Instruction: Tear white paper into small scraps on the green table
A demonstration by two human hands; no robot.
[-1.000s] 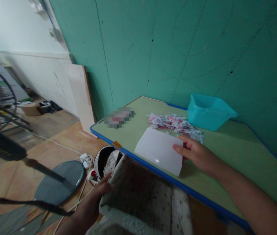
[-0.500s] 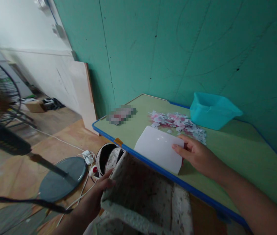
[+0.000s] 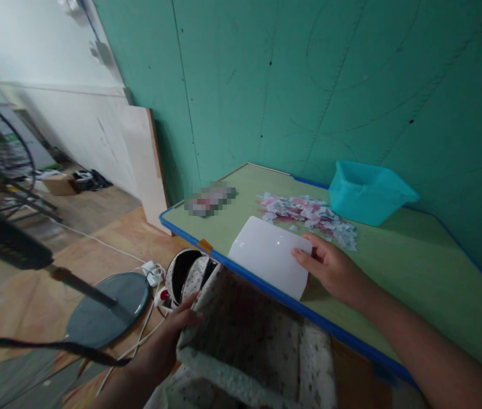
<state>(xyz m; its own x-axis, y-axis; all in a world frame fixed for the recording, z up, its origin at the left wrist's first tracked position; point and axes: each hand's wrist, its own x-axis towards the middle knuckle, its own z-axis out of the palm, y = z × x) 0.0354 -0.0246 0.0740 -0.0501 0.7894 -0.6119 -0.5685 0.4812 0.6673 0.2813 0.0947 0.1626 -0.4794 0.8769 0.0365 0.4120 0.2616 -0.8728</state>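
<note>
My right hand (image 3: 330,268) grips the right edge of a white flexible sheet (image 3: 266,255), which lies curved at the front edge of a green table (image 3: 394,272) with a blue rim. My left hand (image 3: 168,341) is closed on the rim of a spotted fabric bag (image 3: 245,346) held open just below the table edge, under the sheet. A pile of small pink and white paper scraps (image 3: 309,213) lies on the table behind the sheet.
A turquoise plastic tub (image 3: 369,190) stands by the teal wall at the back. A blurred-out object (image 3: 209,197) lies at the table's left corner. A standing fan with a round base (image 3: 104,309), a power strip and cables occupy the floor at left.
My right hand has slid the white sheet slightly left and closer to the table's front edge. My left hand keeps its hold on the bag.
</note>
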